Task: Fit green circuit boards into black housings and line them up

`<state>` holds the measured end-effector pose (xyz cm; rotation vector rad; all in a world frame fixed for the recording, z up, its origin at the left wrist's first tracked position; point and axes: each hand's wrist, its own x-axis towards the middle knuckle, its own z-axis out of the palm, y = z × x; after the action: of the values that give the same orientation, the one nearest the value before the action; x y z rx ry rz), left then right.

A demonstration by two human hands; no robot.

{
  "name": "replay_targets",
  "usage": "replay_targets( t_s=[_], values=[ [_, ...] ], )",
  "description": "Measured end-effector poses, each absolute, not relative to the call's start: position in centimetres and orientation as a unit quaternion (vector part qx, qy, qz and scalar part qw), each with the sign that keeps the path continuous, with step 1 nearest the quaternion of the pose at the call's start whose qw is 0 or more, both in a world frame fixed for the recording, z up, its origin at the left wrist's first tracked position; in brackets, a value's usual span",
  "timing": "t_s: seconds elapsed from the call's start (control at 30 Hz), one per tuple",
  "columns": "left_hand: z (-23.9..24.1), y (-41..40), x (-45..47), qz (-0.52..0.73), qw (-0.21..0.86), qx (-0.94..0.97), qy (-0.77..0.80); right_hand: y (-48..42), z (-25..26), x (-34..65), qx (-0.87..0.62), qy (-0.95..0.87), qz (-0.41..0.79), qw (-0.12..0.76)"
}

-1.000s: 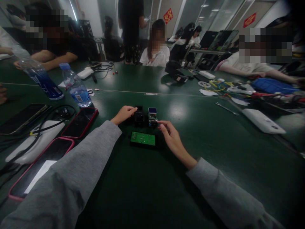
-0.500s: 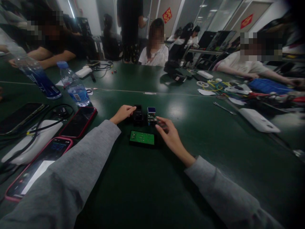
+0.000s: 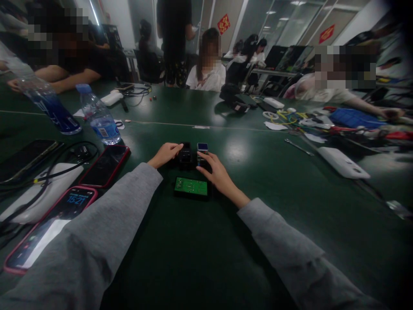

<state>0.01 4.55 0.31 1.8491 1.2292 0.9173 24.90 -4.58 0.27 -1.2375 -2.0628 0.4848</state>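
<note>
My left hand [image 3: 165, 154] grips the left side of a small black housing [image 3: 186, 157] on the table, thumb near its top. Just right of it stands a small electronic module [image 3: 202, 147] with a blue-faced square top. My right hand [image 3: 218, 173] has its fingers and thumb closed around the module's right side and front, hiding most of its lower part. Nearer to me lies a black case with a green circuit board [image 3: 191, 186] facing up; neither hand touches it.
At left are phones [image 3: 105, 165], a white power bank [image 3: 45, 193] with black cables and two bottles [image 3: 105, 125]. To the right are a wrench [image 3: 298, 147], a white power strip [image 3: 343, 162], tangled wires and a blue tray [image 3: 356, 118]. Several people sit beyond the green table [image 3: 180, 258].
My right hand has moved left, from beside the module to around it, covering its circuit boards. My left hand stays on the black housing. The view has shifted slightly.
</note>
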Motion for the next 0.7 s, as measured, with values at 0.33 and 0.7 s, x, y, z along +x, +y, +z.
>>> replay_targets(
  t_s=[0.33,0.7],
  values=[
    [0.68,4.33,0.23,0.360,0.368,0.710,0.480,-4.98,0.11,25.09,-0.477,-0.797,0.163,0.332],
    [0.69,4.33,0.15,0.355,0.367,0.715,0.477,-5.53,0.73,24.88,-0.477,-0.790,0.175,0.343]
  ],
)
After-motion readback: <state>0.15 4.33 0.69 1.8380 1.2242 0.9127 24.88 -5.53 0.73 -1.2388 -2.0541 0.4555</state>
